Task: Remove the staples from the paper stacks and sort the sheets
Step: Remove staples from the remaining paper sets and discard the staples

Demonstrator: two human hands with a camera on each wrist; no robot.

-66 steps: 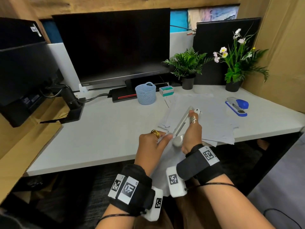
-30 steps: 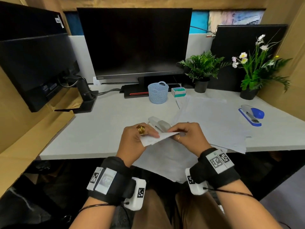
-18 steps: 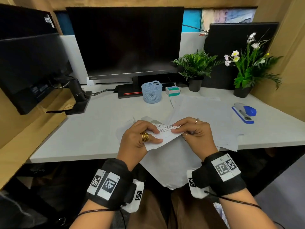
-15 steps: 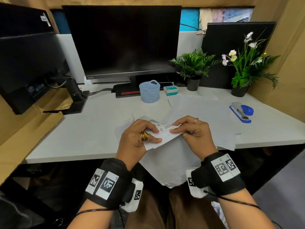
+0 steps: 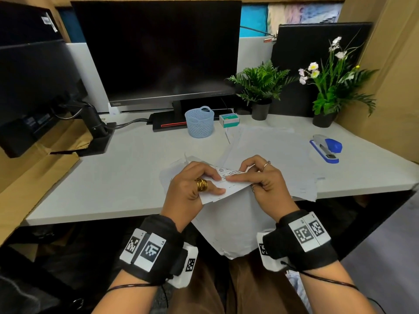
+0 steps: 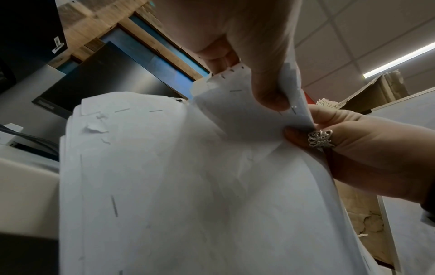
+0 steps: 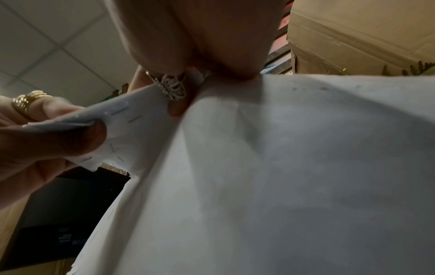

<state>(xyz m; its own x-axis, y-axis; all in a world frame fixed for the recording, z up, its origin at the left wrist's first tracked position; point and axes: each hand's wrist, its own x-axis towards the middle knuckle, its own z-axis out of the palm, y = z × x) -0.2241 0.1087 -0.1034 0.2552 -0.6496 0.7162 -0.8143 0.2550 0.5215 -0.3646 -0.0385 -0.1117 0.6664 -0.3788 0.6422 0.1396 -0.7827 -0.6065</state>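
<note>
You have put the staple remover down: two seconds ago your right hand (image 5: 266, 181) was working it against the corner of the paper stack (image 5: 229, 214), and now both hands are bare on the paper. The remover itself is no longer in sight; a second ago it lay on the desk (image 5: 127, 177) just behind your hands, and it may still be hidden there. Your left hand (image 5: 192, 188) pinches the folded-back corner, thumb on top and fingers beneath, while your right hand pinches the same corner just beside it, so the two hands sit close together, each clamped on the stack. The stack hangs from that corner over the desk edge toward your lap. From the left wrist view several staples (image 6: 115, 205) remain in the sheets, so this looks like a check or a peel of one freed corner, not a finished stack. The loose sheets (image 5: 272, 150) on the desk to your right are where separated pages seem to be gathering.
</note>
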